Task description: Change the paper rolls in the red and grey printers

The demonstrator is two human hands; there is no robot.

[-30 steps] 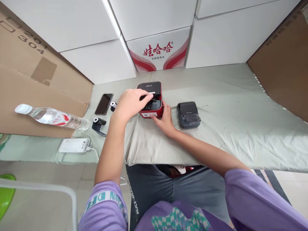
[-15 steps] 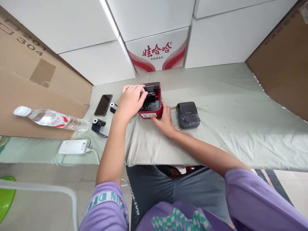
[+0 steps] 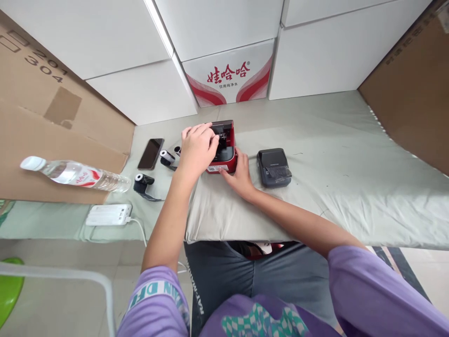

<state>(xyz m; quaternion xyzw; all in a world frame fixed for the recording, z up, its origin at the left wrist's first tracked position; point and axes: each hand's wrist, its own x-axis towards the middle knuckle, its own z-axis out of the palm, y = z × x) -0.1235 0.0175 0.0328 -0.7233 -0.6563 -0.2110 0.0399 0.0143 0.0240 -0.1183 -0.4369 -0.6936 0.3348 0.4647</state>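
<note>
A red and black label printer [image 3: 226, 155] sits on the cloth-covered surface with its top compartment open and dark parts inside. My left hand [image 3: 196, 150] bends over the printer's left side, fingers curled at the compartment. Whatever its fingertips hold is hidden. Around the front right corner wraps my right hand [image 3: 242, 177], thumb on the front by a white label and fingers along the right side. Left of my left hand lie small rolls of black ribbon, one nearer roll [image 3: 143, 182] with a loose tail and another roll [image 3: 167, 157] behind it.
A smaller black printer [image 3: 274, 168] stands to the right. On the left are a phone [image 3: 150, 153], a water bottle [image 3: 79, 174] and a white power bank [image 3: 108, 215] with a cable. White boxes [image 3: 228, 77] line the back, with cardboard [image 3: 63, 135] at the left.
My left hand has shifted slightly right over the printer, uncovering more of the rolls beside it. My right hand stays at the printer's front right corner.
</note>
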